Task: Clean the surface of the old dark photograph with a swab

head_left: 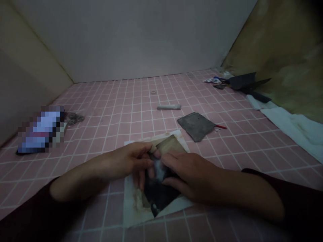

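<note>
Hands: left hand (137, 159) and right hand (193, 173) close together over the near part of the desk (113, 112), fingers curled inward; blur hides whether either is clamped on anything.
Dark sheet (165, 195): beneath the fingers, over a stained white sheet (129, 211), toward the desk's near edge, itself cut off below.
Handling: probably light, thin and smooth, apt to slide; best taken by its edges or the uncovered near corner.
Pale patch (158, 169): between the fingertips, too blurred to tell film from glare; if film, likely soft and easily creased.
Grey square (198, 126): past the white sheet toward the desk's right edge, a red tip (221, 127) sticking out; what it belongs to is hidden.
Left edge: pixelated bright object (41, 131), unreadable.
Far right corner: dark pieces (243, 81) overlapping, outlines unclear.
</note>
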Motion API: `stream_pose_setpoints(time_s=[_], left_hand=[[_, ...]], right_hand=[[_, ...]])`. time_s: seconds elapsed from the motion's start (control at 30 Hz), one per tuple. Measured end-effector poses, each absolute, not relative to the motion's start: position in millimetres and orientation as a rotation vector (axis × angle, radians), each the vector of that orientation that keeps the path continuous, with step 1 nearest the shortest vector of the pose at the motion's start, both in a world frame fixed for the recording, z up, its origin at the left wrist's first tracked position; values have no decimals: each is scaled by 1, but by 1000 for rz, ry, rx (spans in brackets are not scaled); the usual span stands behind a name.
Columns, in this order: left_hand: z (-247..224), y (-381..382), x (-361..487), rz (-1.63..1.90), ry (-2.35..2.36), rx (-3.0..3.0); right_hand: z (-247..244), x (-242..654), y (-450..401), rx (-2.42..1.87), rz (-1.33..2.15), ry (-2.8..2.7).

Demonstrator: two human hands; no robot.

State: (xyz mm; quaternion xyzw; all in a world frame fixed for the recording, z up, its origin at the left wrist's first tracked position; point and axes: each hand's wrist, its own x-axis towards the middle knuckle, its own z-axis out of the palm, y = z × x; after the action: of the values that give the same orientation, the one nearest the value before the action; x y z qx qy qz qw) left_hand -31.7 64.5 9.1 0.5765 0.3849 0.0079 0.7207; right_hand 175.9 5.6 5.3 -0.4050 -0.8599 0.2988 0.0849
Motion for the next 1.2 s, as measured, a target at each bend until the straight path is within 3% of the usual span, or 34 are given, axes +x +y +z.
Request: stream_pose_setpoints(time_s=[0.17, 0.37, 0.53, 0.7, 0.9, 1.1, 1.2], left_hand=[[4, 67, -27, 250, 834, 1305], [7, 64, -30, 58, 835, 1257], [6, 64, -27, 255, 852, 1317], [10, 64, -29, 60, 860, 1295], [2, 67, -23, 313, 852, 1328], [8, 63, -28, 61, 873, 1312], [7, 63, -27, 195, 891, 1323]], right_hand=[[2, 176, 5, -1216, 906, -2534], [3, 176, 5, -1179, 865, -2575], [2, 176, 5, -1174, 867, -2571], [1, 176, 5, -1168, 856, -2583], [2, 174, 6, -1206, 881, -2563], [3, 175, 5, -1190, 854, -2584], [2, 175, 4, -1212, 845, -2590]])
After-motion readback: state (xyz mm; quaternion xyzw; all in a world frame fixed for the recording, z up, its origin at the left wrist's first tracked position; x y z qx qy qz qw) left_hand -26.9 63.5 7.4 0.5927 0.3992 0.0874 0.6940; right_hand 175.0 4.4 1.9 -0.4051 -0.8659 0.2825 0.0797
